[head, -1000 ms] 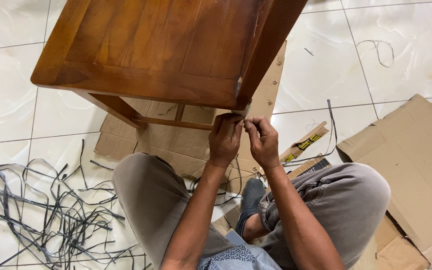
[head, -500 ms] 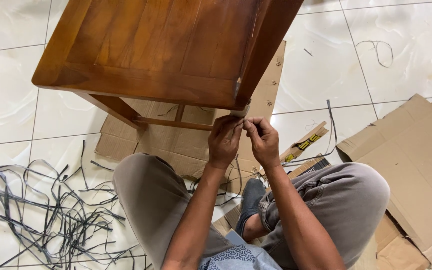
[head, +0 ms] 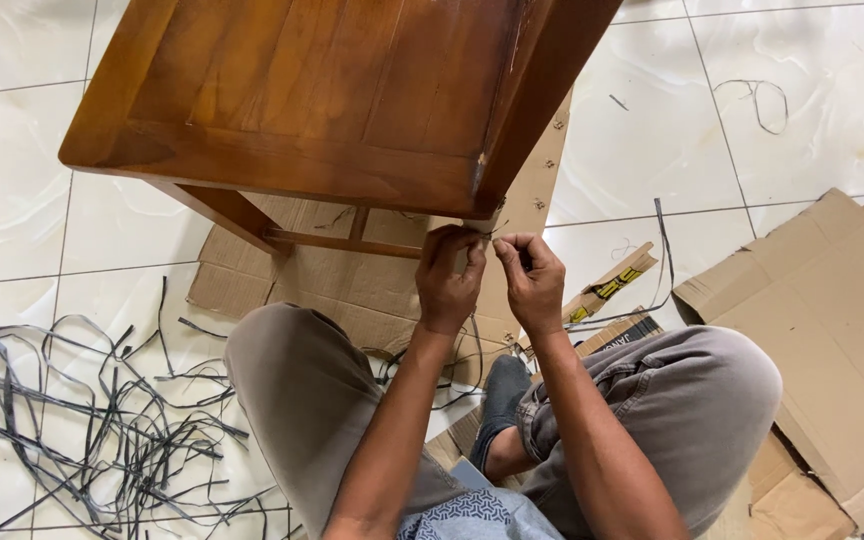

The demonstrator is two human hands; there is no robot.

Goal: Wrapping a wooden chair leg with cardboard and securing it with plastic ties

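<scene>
Glossy brown wooden chair (head: 332, 90), both hands (head: 449, 275) pinching its wrapped leg

Bright even daylight, glare on glossy floor tiles (head: 812, 60), sharp focus

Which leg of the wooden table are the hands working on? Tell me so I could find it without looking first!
Start at the big brown wooden table filling the top of the picture, standing over flat cardboard. Go to its corner nearest the person's knees: the leg there drops between the left hand and right hand. It is the only leg with fingers pinching at it; the other visible leg stands untouched.
</scene>
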